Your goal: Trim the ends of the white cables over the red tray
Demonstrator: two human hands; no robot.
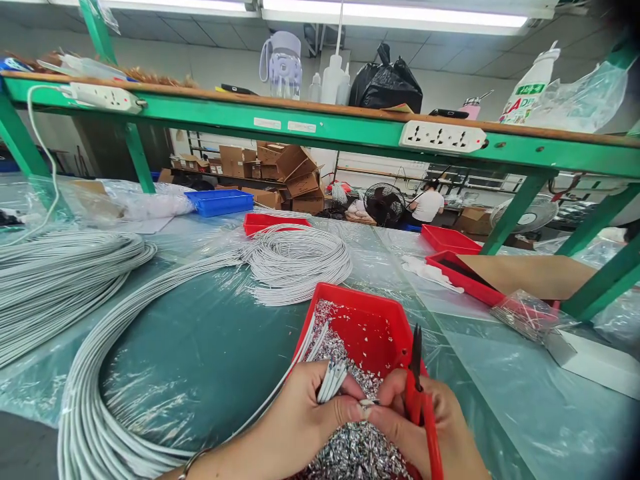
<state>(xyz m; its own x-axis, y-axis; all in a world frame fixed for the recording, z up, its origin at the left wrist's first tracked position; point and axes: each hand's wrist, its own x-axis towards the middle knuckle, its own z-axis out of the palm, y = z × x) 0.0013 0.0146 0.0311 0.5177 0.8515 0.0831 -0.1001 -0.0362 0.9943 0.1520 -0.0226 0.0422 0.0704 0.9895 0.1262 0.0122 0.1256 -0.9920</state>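
A plastic-covered bench (210, 360) fills the view under a green shelf frame (320, 127). Across its left side sweep long loops of grey-white wire (90, 413), with a tighter coil (300, 263) lying farther back near the middle. In front of the person sits a red tray (370, 320) heaped with shiny metal scraps (355, 447); more red trays (450, 239) lie to the right and a blue tray (220, 201) stands beyond the coil.

Over the heap, the left hand (295, 427) has its fingers closed around a small bunch of wire ends (333, 379), whose long axis runs up and to the right out of the fist. The right hand (425, 433) holds red-handled cutters (417, 393) against the palm, blades pointing up and away. Its thumb and forefinger meet the left thumb at a tiny silvery piece (369, 403), pinched between both hands. That piece lies just right of the wire ends and left of the cutters, nearer the left hand's bundle.
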